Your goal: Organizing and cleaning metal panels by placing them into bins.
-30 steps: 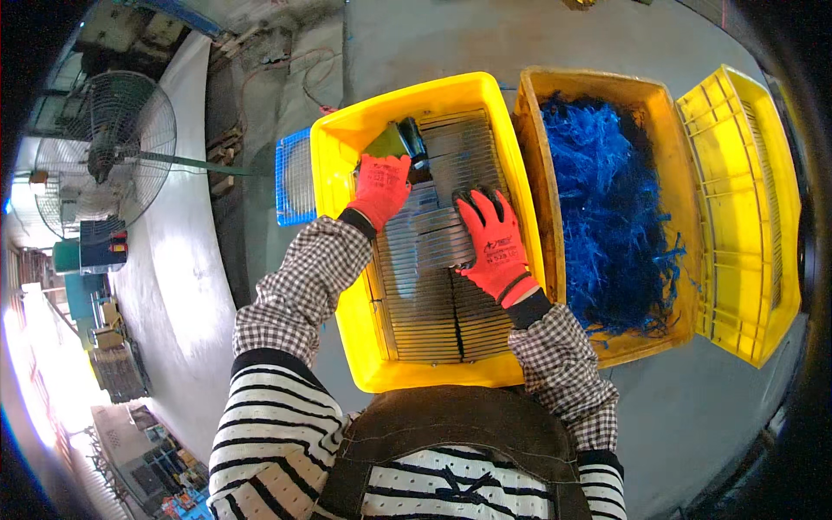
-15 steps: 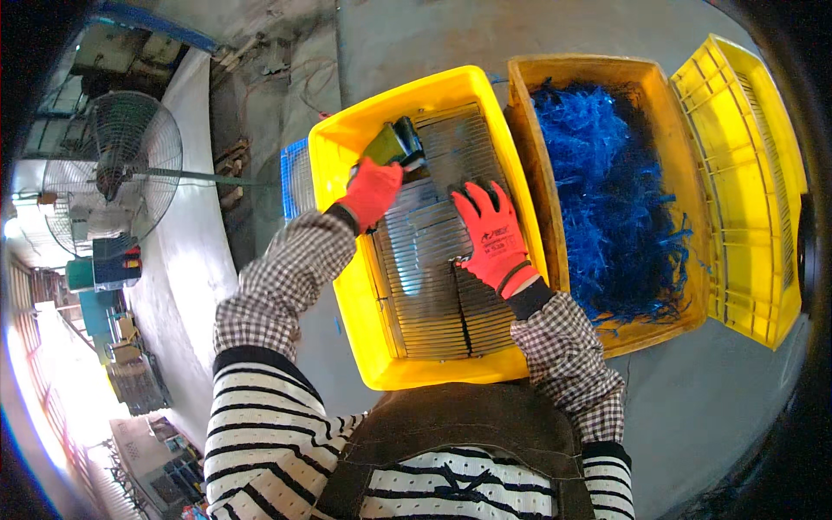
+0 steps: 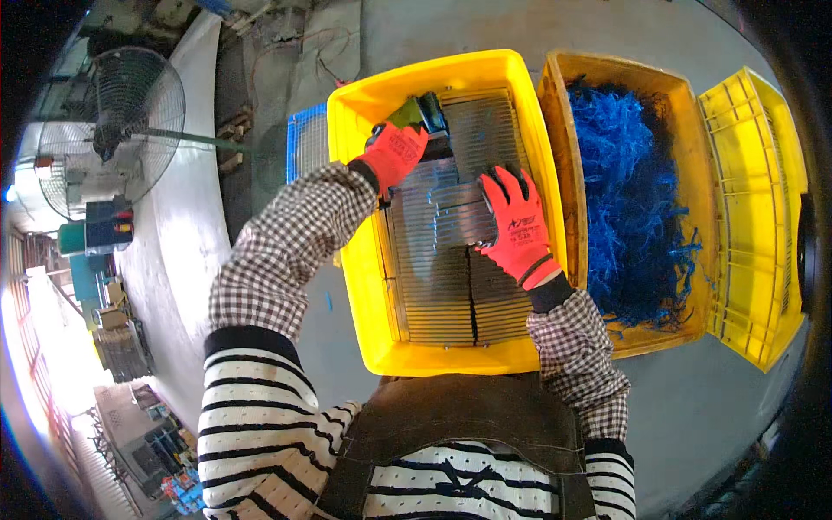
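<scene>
In front of me stands a yellow plastic bin (image 3: 351, 286) with rows of thin, dark metal-looking plates (image 3: 429, 299) packed on edge. My left hand (image 3: 394, 156), in a red glove with black fingertips, is closed at the bin's upper left; its palm side is hidden. Beyond its fingers lean shiny dark-blue pieces (image 3: 433, 114) and a green one (image 3: 404, 113). My right hand (image 3: 522, 227), gloved the same way, rests over the rows at the right. Its thumb and fingers grip a flat grey plate (image 3: 466, 217) from the side.
Right of the bin sits a worn yellow-brown tub (image 3: 706, 260) heaped with blue plastic shreds (image 3: 620, 173). Farther right stands a yellow slatted crate (image 3: 754, 217). A large caged fan (image 3: 113, 130) is at the far left. A blue-edged mesh crate (image 3: 308, 143) shows behind the bin's left side.
The view has shifted, and the bins appear slightly up and to the right. A grey plate now shows between my right thumb and fingers. My left hand has curled more beside the shiny pieces.
</scene>
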A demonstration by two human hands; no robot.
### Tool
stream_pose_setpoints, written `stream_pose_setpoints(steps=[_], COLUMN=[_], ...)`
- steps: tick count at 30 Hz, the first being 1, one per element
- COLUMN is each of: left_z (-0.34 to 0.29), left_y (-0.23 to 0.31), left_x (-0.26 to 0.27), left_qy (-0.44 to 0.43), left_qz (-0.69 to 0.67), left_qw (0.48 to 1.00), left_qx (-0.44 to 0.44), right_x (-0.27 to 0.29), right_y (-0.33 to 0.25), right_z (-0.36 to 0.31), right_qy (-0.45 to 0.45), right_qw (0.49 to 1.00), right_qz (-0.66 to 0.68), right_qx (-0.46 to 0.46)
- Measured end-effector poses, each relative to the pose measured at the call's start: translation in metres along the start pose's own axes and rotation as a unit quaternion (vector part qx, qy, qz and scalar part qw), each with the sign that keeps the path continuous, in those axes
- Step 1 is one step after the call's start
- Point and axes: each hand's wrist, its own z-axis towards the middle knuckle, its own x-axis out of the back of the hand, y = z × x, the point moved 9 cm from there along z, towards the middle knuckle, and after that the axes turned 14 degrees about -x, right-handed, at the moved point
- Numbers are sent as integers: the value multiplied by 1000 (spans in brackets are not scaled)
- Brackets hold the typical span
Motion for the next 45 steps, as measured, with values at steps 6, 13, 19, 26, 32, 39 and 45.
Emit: stream_pose_setpoints(steps=[6,13,19,26,32,39,45], left_z=[-7,-14,-19,-17,-19,-17,14], left_y=[-2,-5,-4,-24,-6,-24,-18], left_x=[1,-8,-9,-20,11,-26,-34], left_qy=[69,14,-3,8,145,-1,-69], left_qz=[-84,28,-38,-70,69,-90,15], left_qw=[994,999,999,997,985,995,997], left_qx=[-9,-26,-3,-19,-60,46,41], right_x=[4,2,0,2,2,1,1], right_y=[-1,1,2,-1,0,-2,2], right_z=[2,1,-1,-1,0,1,1], right_qy=[6,4,-4,-5,-3,9,-2], right_qw=[1000,1000,1000,1000,1000,1000,1000], right_qz=[-11,-6,-6,-6,-16,9,0], right_qx=[2,0,3,8,1,6,3])
